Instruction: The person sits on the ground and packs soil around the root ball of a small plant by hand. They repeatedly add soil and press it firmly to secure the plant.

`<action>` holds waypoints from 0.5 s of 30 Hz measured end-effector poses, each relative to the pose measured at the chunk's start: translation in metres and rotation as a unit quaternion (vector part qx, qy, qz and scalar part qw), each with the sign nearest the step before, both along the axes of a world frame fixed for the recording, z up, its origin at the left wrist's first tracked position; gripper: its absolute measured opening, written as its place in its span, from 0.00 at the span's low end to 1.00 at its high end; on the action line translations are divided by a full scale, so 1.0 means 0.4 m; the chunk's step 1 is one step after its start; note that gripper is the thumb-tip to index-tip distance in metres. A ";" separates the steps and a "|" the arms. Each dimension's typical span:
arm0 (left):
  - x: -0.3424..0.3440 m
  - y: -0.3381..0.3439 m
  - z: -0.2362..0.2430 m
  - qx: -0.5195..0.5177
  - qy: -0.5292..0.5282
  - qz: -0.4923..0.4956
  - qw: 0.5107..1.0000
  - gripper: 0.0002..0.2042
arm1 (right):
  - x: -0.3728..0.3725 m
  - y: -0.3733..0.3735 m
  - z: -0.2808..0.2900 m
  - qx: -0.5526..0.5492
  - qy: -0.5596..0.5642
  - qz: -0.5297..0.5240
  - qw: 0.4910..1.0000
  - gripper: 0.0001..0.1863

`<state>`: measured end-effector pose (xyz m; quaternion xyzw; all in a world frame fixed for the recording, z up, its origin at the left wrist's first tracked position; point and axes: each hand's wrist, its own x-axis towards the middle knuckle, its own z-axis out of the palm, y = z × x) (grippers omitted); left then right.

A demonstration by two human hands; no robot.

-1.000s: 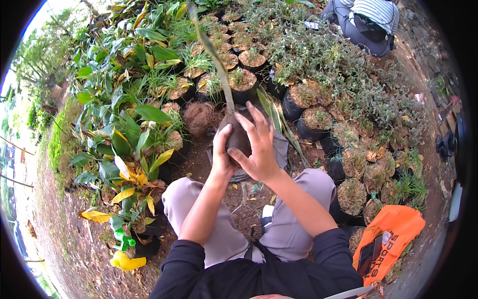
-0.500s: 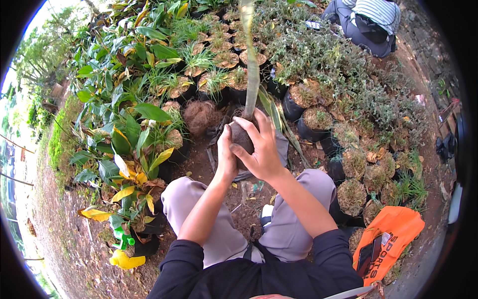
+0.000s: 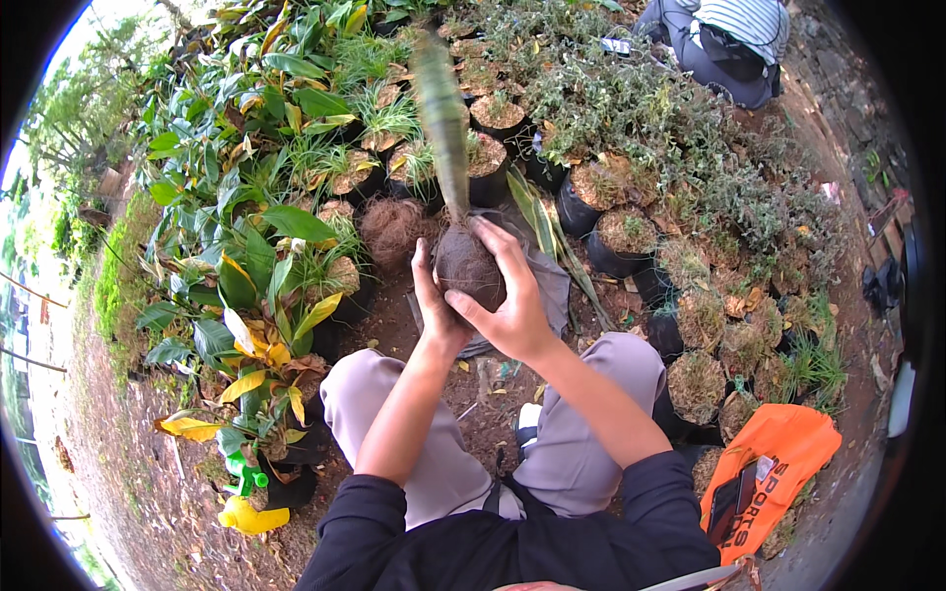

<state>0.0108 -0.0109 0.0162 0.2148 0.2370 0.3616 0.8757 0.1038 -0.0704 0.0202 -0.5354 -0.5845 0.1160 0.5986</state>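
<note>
Both my hands hold a dark brown root ball (image 3: 469, 268) in front of my knees. My left hand (image 3: 430, 295) cups its left side and my right hand (image 3: 507, 295) wraps over its right and lower side. A long green leaf (image 3: 440, 118) rises from the ball and looks blurred. Under the ball a grey plastic bag (image 3: 550, 286) lies on the soil, with several long cut leaves (image 3: 552, 231) beside it.
Black pots of grassy plants (image 3: 623, 231) crowd the right and far side. Broad green and yellow leafy plants (image 3: 251, 286) stand at the left. A coir clump (image 3: 391, 229) lies ahead. An orange bag (image 3: 769, 468) rests at lower right. Another person (image 3: 724, 44) crouches far right.
The long leaf has swung from leaning left to nearly upright, then slightly left again, as my hands turned the root ball. Both hands stayed closed on it.
</note>
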 end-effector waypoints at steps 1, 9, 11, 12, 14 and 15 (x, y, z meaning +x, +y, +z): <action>0.001 -0.007 0.001 -0.002 -0.044 -0.009 0.999 0.33 | 0.003 -0.003 -0.005 -0.023 -0.068 -0.051 0.996 0.41; -0.001 -0.004 -0.006 0.006 0.008 -0.048 0.999 0.24 | 0.001 -0.010 -0.018 -0.072 -0.144 -0.097 0.982 0.42; -0.005 0.003 -0.001 -0.010 -0.011 -0.051 0.999 0.22 | 0.005 -0.007 -0.013 -0.095 -0.168 -0.099 0.976 0.40; -0.004 0.016 -0.018 0.052 0.031 -0.035 0.998 0.23 | 0.007 -0.006 -0.010 -0.101 -0.133 -0.090 0.982 0.40; 0.004 0.043 -0.053 0.173 0.113 -0.003 0.978 0.23 | 0.015 -0.003 -0.015 -0.113 -0.062 -0.072 0.989 0.40; 0.008 0.042 -0.054 0.238 0.166 0.018 0.957 0.28 | 0.022 0.006 -0.029 -0.070 -0.025 -0.042 0.996 0.40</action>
